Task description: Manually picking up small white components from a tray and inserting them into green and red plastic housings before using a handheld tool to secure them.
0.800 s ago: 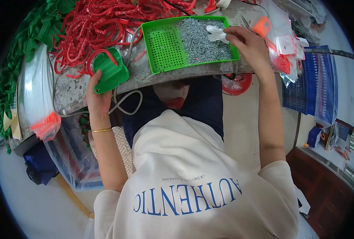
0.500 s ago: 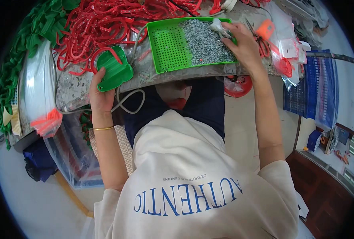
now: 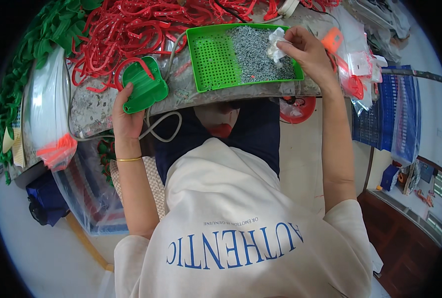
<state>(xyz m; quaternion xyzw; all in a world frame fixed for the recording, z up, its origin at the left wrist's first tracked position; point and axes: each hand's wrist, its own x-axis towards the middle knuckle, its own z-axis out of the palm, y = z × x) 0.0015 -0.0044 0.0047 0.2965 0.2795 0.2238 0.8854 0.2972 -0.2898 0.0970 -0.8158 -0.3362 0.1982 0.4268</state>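
While tangled red straps (image 3: pixel 126 30) crowd the frame's upper left, the left hand (image 3: pixel 126 119) grips a green piece (image 3: pixel 144 90). Right hand (image 3: pixel 308 53) pinches crumpled white material (image 3: pixel 276 47) over a perforated tray (image 3: pixel 211 54).

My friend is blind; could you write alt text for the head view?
A person's left hand holds a green plastic piece; the right hand pinches a crumpled white scrap over a green tray of small metal pieces. Red straps lie heaped nearby.
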